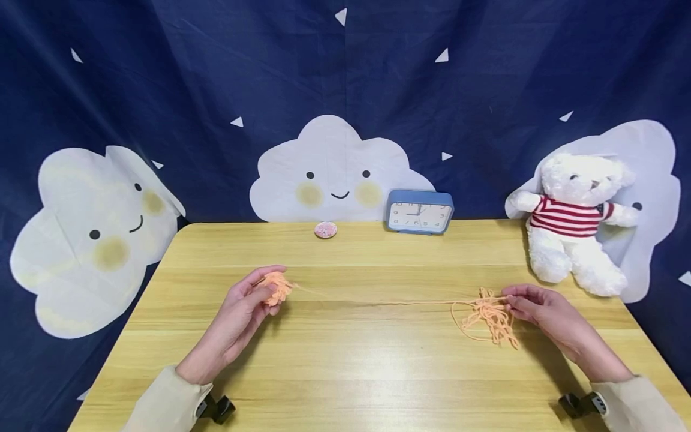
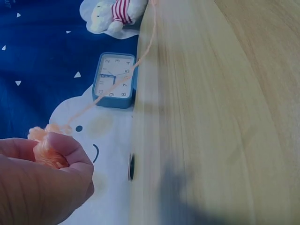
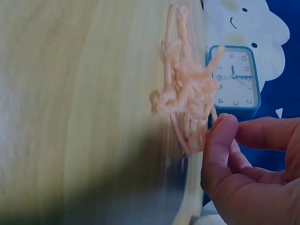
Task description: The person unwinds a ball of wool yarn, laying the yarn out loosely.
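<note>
My left hand [image 1: 245, 312] grips a small bundle of peach yarn [image 1: 276, 288] between thumb and fingers, over the left part of the table. From it a single strand [image 1: 410, 302] runs across to a loose tangle of the same yarn [image 1: 490, 315] on the right. My right hand [image 1: 550, 312] pinches the yarn at the tangle's right edge, with thumb against forefinger. In the right wrist view the looped tangle [image 3: 187, 89] hangs off those fingertips. The left wrist view shows the thumb pressed on the wound bundle [image 2: 49, 152], the strand leading away from it.
A blue clock [image 1: 419, 212] stands at the table's back edge, with a small round pink-patterned disc [image 1: 326, 230] to its left. A white teddy bear [image 1: 580, 225] in a striped sweater sits at the back right. Behind the wooden table [image 1: 345, 372] hangs a dark blue cloth [image 1: 345, 66] with clouds.
</note>
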{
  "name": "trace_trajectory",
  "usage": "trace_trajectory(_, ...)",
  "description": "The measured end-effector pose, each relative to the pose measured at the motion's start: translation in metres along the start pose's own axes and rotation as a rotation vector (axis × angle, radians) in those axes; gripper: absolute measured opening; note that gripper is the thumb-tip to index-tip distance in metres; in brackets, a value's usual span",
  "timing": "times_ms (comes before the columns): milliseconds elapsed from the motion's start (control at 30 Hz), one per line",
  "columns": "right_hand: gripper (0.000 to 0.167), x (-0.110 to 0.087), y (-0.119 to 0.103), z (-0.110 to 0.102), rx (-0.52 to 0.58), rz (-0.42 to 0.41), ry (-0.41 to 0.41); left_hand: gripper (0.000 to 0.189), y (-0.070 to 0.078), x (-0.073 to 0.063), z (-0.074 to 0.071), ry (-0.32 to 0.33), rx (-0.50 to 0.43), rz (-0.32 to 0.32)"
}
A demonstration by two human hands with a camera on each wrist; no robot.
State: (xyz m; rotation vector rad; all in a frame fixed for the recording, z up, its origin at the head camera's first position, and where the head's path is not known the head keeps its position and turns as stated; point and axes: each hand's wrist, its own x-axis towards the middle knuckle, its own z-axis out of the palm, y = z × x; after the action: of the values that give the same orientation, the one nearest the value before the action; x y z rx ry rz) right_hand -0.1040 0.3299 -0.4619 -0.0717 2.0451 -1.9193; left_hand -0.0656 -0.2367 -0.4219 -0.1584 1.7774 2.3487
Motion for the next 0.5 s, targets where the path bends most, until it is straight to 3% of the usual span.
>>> trace_trajectory(133,0.025,-0.005,-0.005,0.005,-0.107,0.02,0.063,0.042,0.0,0.001,0.004,-0.036,0.007,0.018)
trace_trajectory(300,0.025,-0.011,-0.016,0.017,-0.276,0.041,0.225,0.041,0.002,0.001,0.006,-0.04,0.028,0.03)
trace_trajectory(367,0.025,-0.011,-0.019,0.026,-0.198,0.009,0.297,0.041,0.002,0.0,0.006,-0.039,0.03,0.035)
trace_trajectory(500,0.029,-0.008,-0.019,0.045,0.112,-0.094,0.359,0.042,0.003,-0.001,0.007,-0.046,0.028,0.043)
